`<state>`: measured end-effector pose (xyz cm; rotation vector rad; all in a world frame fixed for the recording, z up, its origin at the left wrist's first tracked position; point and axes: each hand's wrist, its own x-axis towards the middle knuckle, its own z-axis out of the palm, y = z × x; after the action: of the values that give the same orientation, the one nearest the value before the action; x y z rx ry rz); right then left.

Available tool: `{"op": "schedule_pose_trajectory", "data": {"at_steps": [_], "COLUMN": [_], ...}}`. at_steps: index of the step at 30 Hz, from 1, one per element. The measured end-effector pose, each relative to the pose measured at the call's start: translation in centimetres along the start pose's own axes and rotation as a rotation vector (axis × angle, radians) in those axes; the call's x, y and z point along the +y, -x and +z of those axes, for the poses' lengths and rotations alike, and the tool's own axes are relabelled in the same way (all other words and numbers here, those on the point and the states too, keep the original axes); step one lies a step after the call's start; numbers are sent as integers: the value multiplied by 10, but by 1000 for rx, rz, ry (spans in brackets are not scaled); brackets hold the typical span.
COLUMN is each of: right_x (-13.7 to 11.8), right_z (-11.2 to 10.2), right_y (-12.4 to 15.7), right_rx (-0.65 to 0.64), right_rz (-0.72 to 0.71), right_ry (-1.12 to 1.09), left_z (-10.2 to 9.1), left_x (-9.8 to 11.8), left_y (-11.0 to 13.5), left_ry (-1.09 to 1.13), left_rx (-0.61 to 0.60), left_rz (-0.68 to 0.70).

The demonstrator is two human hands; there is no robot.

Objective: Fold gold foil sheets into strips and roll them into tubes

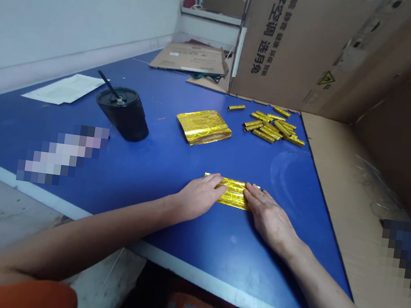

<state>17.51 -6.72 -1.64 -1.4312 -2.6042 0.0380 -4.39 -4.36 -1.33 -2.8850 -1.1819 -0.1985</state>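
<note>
A sheet of shiny gold foil paper (234, 194) lies on the blue tabletop in front of me, with crease lines running across its width. My left hand (200, 197) rests on its left end, fingers stretched out together over the foil. On the right end lies my right hand (269, 214), its fingers also extended and pressed on the sheet. The ends of the sheet are partly hidden under both hands. Beyond them is a flat stack of gold foil sheets (205, 126). Several rolled gold foil tubes (270, 124) form a loose pile at the back right.
A black cup with a straw (125, 115) stands at the left, near a white paper (64, 88). A blurred patch (63, 155) covers something at the near left. Flattened cardboard (191, 57) lies at the back, and a large cardboard panel (295, 44) rises behind the tubes.
</note>
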Motion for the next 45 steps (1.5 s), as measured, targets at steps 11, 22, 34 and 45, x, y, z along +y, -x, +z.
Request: {"op": "schedule_pose_trajectory", "data": {"at_steps": [11,22,34,45], "right_x": [-1,-1,2,0], "right_z": [-3,-1,6,3], "right_y": [-1,0,2,1], "right_rx": [-31,-29,35,-12], "right_rz": [-12,10,79,106], "right_ry": [-1,29,10,28], "left_z": [0,7,9,11], "left_x": [49,32,27,27], "left_y": [-11,2,3,4], "left_ry": [88,51,53,56], "left_rx": [-102,-138,-126,-87], "left_rz": [16,-53,-42,-59]}}
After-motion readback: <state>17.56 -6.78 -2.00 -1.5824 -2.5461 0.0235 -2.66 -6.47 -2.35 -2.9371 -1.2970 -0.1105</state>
